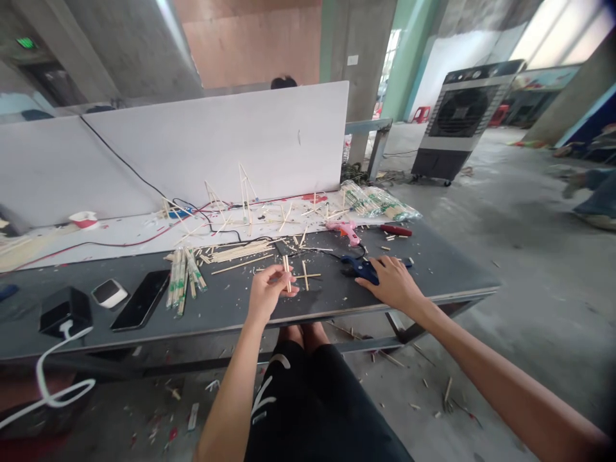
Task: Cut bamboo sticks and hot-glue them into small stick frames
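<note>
Sticks nearly upright in view

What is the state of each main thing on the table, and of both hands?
Left hand, closed on thin sticks, held upright
Right hand, resting over blue pliers, grip unclear
Blue pliers, lying down, partly covered
Crossed sticks, lying on the table
Glue gun, lying down, not held
Phone, lying flat, screen dark
Black box, white cable plugged in
Stick bundles, lying in wrappers

Grey concrete floor, white partition, bright window
</note>
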The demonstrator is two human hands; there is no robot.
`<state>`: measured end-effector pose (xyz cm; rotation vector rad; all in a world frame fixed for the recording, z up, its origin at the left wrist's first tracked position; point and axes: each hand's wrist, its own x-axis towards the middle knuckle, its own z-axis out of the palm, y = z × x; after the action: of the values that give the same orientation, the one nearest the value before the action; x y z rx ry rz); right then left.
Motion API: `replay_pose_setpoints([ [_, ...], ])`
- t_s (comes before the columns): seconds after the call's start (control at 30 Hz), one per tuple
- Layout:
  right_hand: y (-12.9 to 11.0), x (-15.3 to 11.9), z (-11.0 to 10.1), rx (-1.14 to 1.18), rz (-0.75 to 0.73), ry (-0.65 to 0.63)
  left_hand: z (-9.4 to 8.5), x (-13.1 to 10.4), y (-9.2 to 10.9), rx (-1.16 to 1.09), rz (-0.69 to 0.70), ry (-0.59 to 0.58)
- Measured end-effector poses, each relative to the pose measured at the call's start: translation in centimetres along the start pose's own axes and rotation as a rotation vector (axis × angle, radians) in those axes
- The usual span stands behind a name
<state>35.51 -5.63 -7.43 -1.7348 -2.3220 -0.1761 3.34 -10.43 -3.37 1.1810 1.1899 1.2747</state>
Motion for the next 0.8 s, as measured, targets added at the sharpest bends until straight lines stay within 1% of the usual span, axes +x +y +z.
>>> replay_pose_setpoints([
  [0.07, -0.7, -0.1, -0.6, 0.024, 0.0, 0.055, 0.3, -0.3, -0.4, 0.031, 0.015, 0.009],
  [0.1, -1.4, -0.3, -1.2, 0.053, 0.006, 0.111, 0.5, -0.4, -0.5, 0.047, 0.025, 0.007],
  [0.17, -3.8, -0.4, -2.9, 0.191, 0.006, 0.245, 1.1, -0.6, -0.2, 0.084, 0.039, -0.02],
  [0.2, -5.3, -0.3, -3.8, 0.333, -0.01, 0.298, 1.4, -0.6, 0.0, 0.099, 0.048, -0.04],
  [0.23, -6.9, 0.0, -4.6, 0.513, -0.049, 0.299, 1.8, -0.7, 0.2, 0.112, 0.059, -0.067],
  [0.27, -8.4, 0.4, -5.3, 0.707, -0.091, 0.25, 2.1, -0.6, 0.5, 0.12, 0.071, -0.097],
  [0.3, -9.9, 0.9, -5.7, 0.878, -0.107, 0.175, 2.4, -0.5, 0.7, 0.122, 0.082, -0.125],
  [0.33, -11.1, 1.5, -5.9, 0.992, -0.103, 0.129, 2.6, -0.3, 0.9, 0.12, 0.09, -0.146],
  [0.4, -12.7, 3.0, -5.6, 1.111, -0.078, 0.09, 2.6, 0.3, 1.0, 0.119, 0.099, -0.169],
  [0.47, -13.2, 4.4, -4.9, 1.158, -0.083, 0.092, 2.2, 1.1, 1.0, 0.144, 0.114, -0.176],
  [0.53, -13.1, 5.6, -4.4, 1.15, -0.112, 0.122, 1.4, 2.1, 0.8, 0.222, 0.159, -0.159],
  [0.67, -12.5, 7.2, -4.0, 0.937, -0.205, 0.186, 0.3, 4.0, 0.8, 0.395, 0.241, -0.052],
  [0.73, -12.4, 7.7, -4.1, 0.839, -0.249, 0.195, 0.1, 4.7, 0.9, 0.425, 0.264, -0.053],
  [0.8, -12.3, 8.1, -4.0, 0.799, -0.264, 0.198, 0.2, 5.2, 0.9, 0.449, 0.285, -0.074],
])
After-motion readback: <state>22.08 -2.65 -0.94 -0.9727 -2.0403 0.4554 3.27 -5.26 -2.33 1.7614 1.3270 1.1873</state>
